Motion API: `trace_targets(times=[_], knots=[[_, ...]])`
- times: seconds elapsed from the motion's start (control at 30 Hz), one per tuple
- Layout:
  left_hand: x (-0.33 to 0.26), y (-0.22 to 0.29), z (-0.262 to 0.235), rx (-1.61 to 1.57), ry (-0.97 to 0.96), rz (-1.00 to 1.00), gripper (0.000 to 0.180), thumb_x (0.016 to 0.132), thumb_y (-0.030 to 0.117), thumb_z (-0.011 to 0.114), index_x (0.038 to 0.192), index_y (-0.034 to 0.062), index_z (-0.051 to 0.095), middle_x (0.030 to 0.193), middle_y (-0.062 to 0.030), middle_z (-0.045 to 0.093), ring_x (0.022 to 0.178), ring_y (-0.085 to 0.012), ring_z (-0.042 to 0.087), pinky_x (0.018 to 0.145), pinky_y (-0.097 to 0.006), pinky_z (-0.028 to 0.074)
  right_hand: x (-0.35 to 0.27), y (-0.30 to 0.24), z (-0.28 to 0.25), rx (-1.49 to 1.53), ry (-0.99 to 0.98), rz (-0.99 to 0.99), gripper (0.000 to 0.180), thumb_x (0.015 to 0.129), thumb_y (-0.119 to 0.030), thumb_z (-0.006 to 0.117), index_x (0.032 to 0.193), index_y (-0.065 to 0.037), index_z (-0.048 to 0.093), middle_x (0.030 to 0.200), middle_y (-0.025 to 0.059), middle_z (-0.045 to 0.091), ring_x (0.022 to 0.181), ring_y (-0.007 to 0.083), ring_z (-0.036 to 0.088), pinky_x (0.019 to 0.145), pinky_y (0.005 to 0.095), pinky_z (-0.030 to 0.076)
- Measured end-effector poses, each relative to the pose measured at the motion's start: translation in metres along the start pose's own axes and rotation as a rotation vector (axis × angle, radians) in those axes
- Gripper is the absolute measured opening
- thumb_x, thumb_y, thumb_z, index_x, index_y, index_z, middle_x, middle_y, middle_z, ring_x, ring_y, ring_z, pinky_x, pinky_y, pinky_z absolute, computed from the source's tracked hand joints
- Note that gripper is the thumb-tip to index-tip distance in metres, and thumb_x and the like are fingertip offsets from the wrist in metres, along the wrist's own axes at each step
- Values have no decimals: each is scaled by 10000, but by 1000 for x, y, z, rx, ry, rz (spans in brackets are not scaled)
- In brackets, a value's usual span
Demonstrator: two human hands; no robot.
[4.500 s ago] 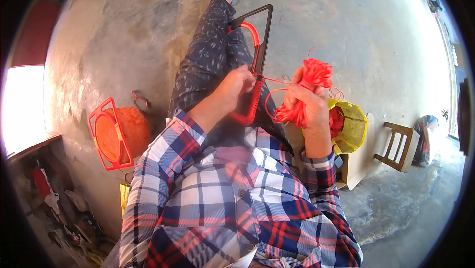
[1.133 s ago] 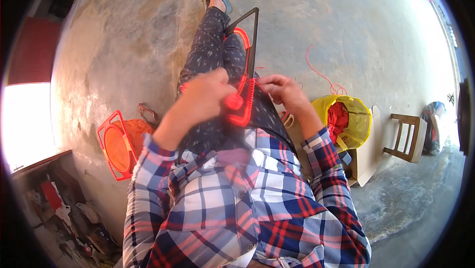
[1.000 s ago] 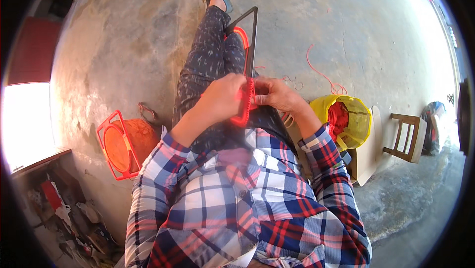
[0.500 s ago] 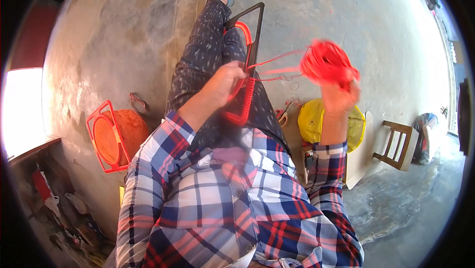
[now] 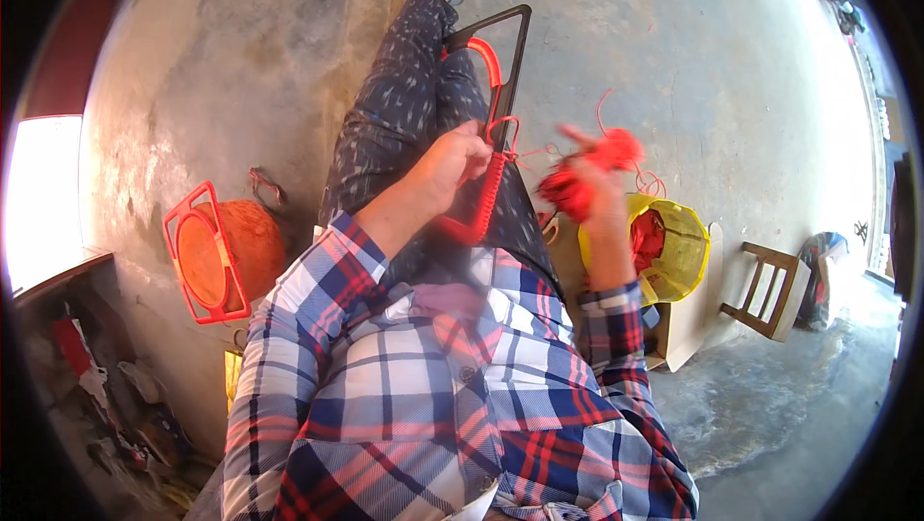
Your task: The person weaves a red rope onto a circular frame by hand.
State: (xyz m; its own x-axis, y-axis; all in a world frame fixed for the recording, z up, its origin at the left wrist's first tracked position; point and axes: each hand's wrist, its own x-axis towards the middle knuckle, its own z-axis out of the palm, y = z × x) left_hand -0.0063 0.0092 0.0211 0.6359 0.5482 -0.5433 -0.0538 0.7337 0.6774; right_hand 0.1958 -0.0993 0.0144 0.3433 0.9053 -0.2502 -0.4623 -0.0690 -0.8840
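A black frame (image 5: 521, 50) lies across my lap, partly wrapped in tight coils of red cord (image 5: 492, 192). My left hand (image 5: 456, 165) is closed around the frame's side at the upper end of those coils. Small loose loops of cord stand out beside its fingertips. To the right, my right hand (image 5: 599, 196) grips a bundle of red cord (image 5: 570, 190), blurred by motion, with loose strands trailing from it. That hand is above the near left side of a yellow basket (image 5: 701, 254), which has red material inside.
An orange rounded object (image 5: 258, 250) is at the left with a red frame (image 5: 229, 276) against it. Dark red strands (image 5: 268, 191) lie on the floor nearby. On the right are a cardboard piece (image 5: 697, 329), a small wooden stool (image 5: 775, 292) and a bag (image 5: 824, 280).
My right hand has come down and left with the cord bundle, closer to the frame. The strands stretched between the hands have slackened into loops. My left hand keeps its hold.
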Motion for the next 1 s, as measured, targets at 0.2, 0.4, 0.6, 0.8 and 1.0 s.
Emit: trace_targets(times=[0.2, 0.4, 0.6, 0.8, 1.0], knots=[[-7, 4, 5, -1, 20, -1, 265, 791, 80, 459, 1030, 59, 571, 840, 20, 546, 701, -85, 454, 652, -216, 367, 1, -13, 32, 26, -206, 144, 175, 848, -54, 567, 1019, -39, 531, 706, 24, 556, 594, 134, 546, 557, 262, 431], [11, -6, -3, -7, 47, -24, 234, 787, 106, 478, 999, 56, 565, 784, 17, 508, 673, -92, 435, 623, -224, 355, -32, -89, 51, 500, -384, -5, 164, 812, -37, 550, 926, -88, 443, 587, 10, 433, 432, 110, 367, 473, 278, 314], [22, -27, -9, 323, 281, 319, 260, 790, 56, 497, 1038, 2, 554, 822, -26, 575, 779, -123, 543, 731, -242, 431, -55, -96, 69, 523, -322, 63, 203, 706, -86, 604, 833, -76, 446, 629, 64, 462, 447, 153, 403, 473, 308, 339], [-36, 30, 57, 832, 321, 901, 180, 831, -24, 579, 1010, -5, 589, 838, -23, 630, 822, -89, 585, 786, -246, 476, -66, -129, 78, 536, -535, -98, 283, 700, -199, 660, 851, -74, 455, 686, 118, 521, 537, 195, 517, 505, 321, 386], [-16, 25, -19, 1129, 452, 495, 211, 897, 211, 663, 885, 7, 608, 748, -81, 658, 678, -103, 601, 619, -266, 487, -2, -57, 37, -1267, -487, -262, 198, 737, -104, 683, 931, -67, 668, 930, 108, 656, 826, 328, 632, 726, 400, 511]])
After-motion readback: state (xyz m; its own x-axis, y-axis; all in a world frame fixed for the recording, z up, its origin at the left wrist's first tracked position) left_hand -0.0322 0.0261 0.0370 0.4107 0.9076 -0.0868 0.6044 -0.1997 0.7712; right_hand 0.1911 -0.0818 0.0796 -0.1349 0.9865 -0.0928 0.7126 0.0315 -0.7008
